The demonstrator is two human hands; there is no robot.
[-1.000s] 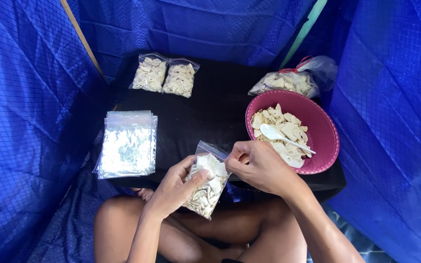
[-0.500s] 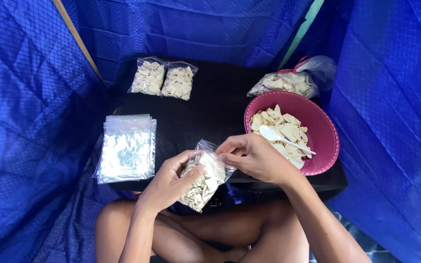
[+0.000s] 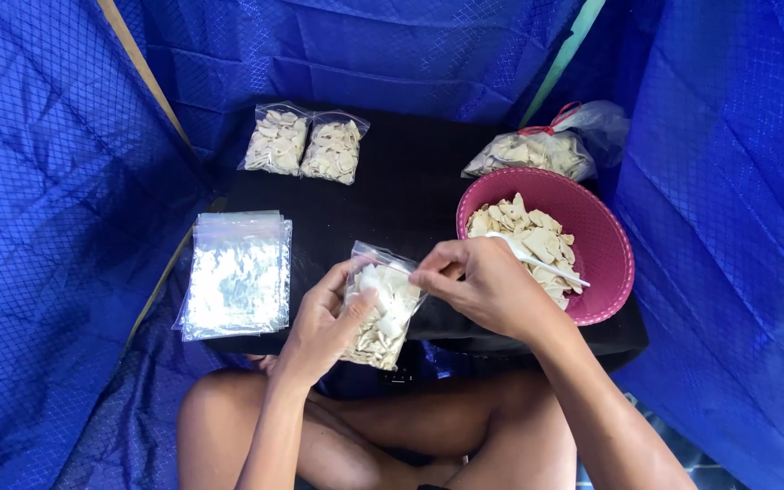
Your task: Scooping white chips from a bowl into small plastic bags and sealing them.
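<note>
Your left hand (image 3: 324, 319) grasps a small clear plastic zip bag filled with pale, flat chips (image 3: 378, 304). The thumb lies across the bag's front face and the fingers wrap behind it. The bag is held at the near edge of the low black table (image 3: 410, 195), tilted, with its open mouth pointing up and to the right.

Your right hand (image 3: 483, 283) is closed in a pinch on the upper right corner of the same bag, at the seal strip. Thumb and forefinger meet on the plastic; the remaining fingers are curled. Both hands therefore hold one bag, above your crossed legs.

Just right of your right hand stands a round pink plastic bowl (image 3: 605, 240) holding loose pale chips. A white plastic spoon (image 3: 537, 261) rests in the bowl, its handle pointing toward the bowl's near right rim. Your right hand partly covers the bowl's left rim.

Behind the bowl lies a large clear plastic sack of chips with a red tie (image 3: 537, 150), on the far right of the table.

At the far left of the table, two filled clear bags (image 3: 304, 145) lie side by side, touching.

On the left near part of the table lies a stack of empty clear zip bags (image 3: 236, 272), flat, well apart from your left hand.

Blue tarpaulin walls (image 3: 47, 227) enclose the table on three sides.
</note>
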